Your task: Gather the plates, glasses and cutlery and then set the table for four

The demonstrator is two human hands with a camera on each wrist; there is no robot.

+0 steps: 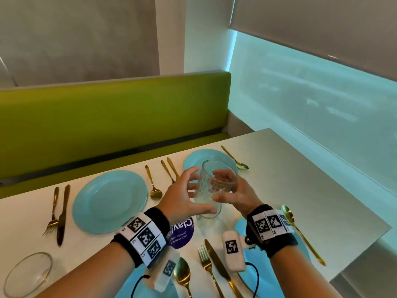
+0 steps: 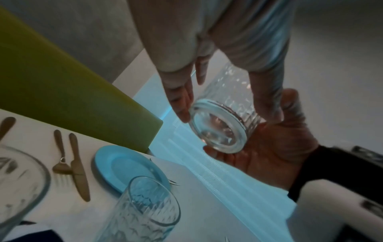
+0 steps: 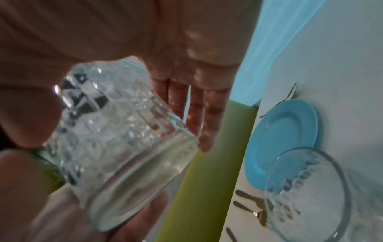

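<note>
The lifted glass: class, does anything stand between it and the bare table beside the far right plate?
Nothing visible blocks it. The glass is held in the air between the left hand and right hand, above the far right plate. Only the gold spoon lies right of that plate.

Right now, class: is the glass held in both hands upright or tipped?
Tipped: the glass leans, base off the table.

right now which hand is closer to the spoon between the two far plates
Left. The left hand sits just right of the spoon, gripping the glass; the right hand grips the glass's other side, farther off.
</note>
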